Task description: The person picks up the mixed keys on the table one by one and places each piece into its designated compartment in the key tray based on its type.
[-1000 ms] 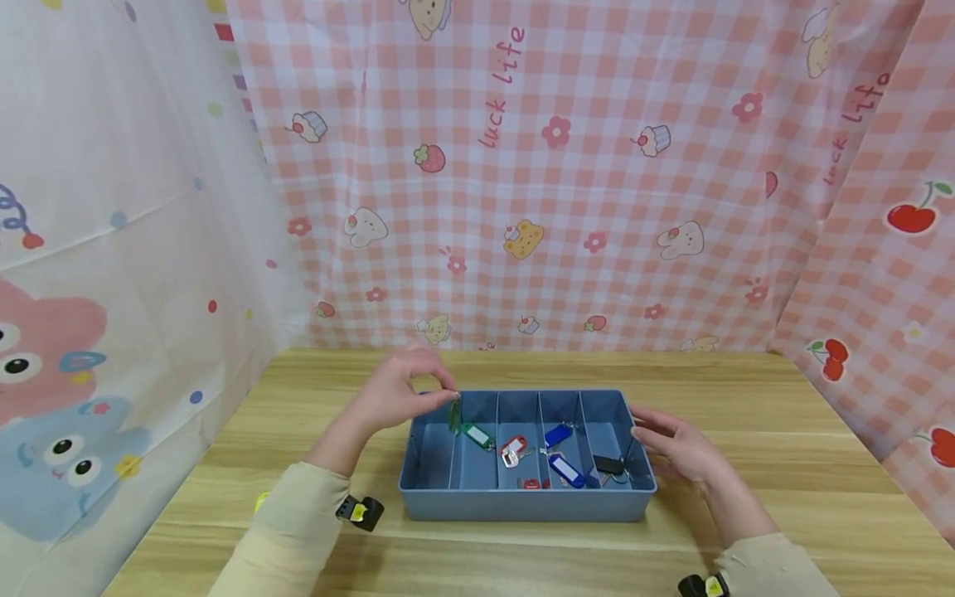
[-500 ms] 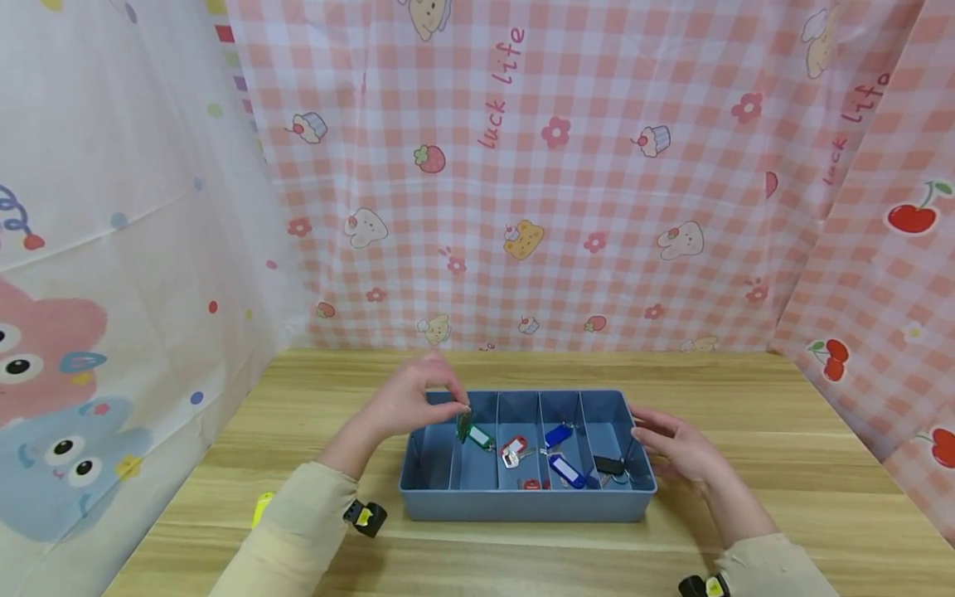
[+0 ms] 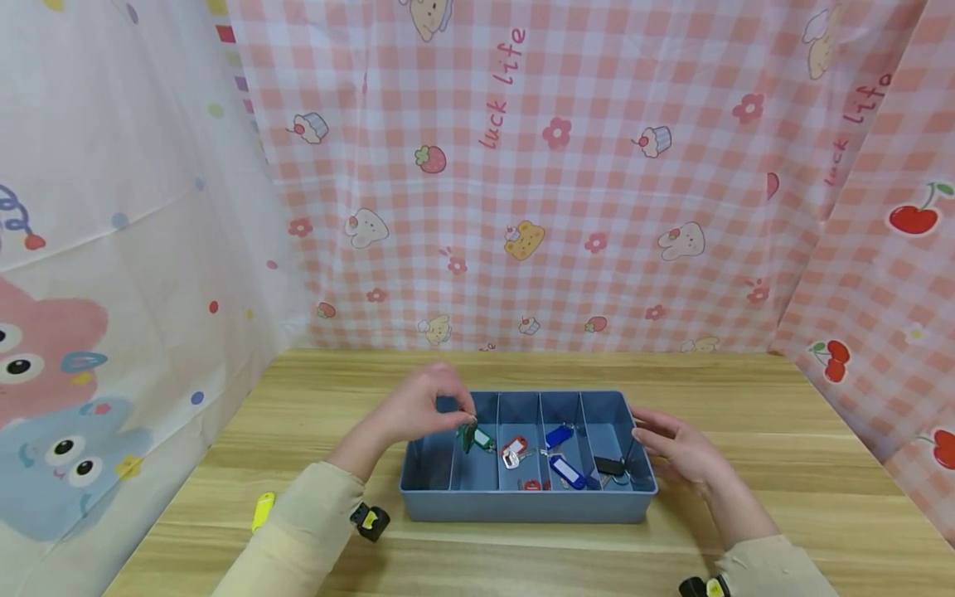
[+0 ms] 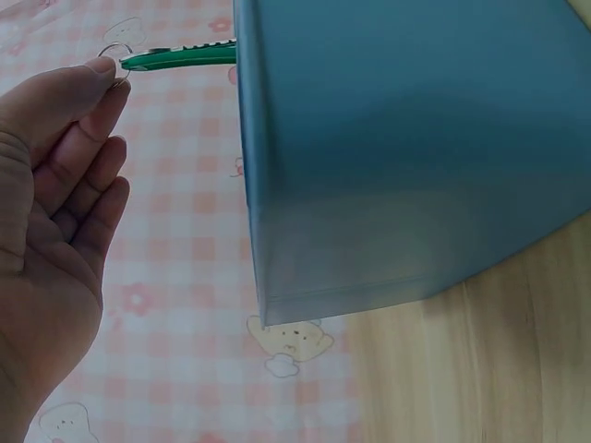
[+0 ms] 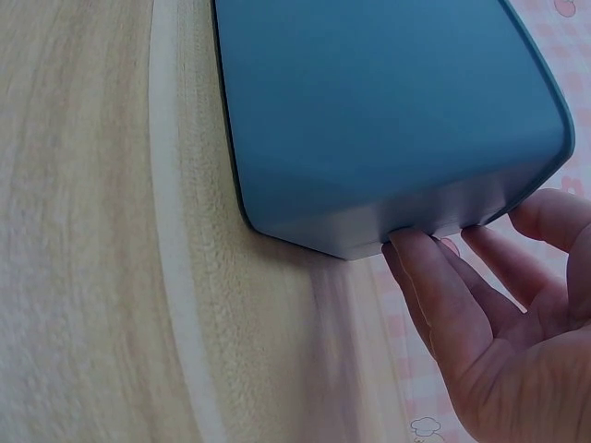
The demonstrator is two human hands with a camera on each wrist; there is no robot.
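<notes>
My left hand [image 3: 429, 406] pinches the metal ring of a green key tag [image 4: 175, 60] between thumb and fingertips. A key with a toothed edge lies along the tag in the left wrist view. They hang over the second compartment from the left of a blue divided box [image 3: 525, 507], where another green key tag [image 3: 483, 439] lies. My right hand [image 3: 682, 452] rests against the box's right end; in the right wrist view its fingers [image 5: 439, 286] extend onto the outer wall and the thumb is by the rim.
Red key tags [image 3: 515, 445] with a key lie in the middle compartment, blue key tags [image 3: 567, 471] in the one right of it, and a black key tag [image 3: 608, 465] in the rightmost. A yellow tag [image 3: 263, 510] lies on the wooden table [image 3: 522, 560] beside my left sleeve.
My left hand has moved right and lower with the green key tag, from the first divider to over the second compartment. The yellow tag has come into fuller view. My right hand has stayed still.
</notes>
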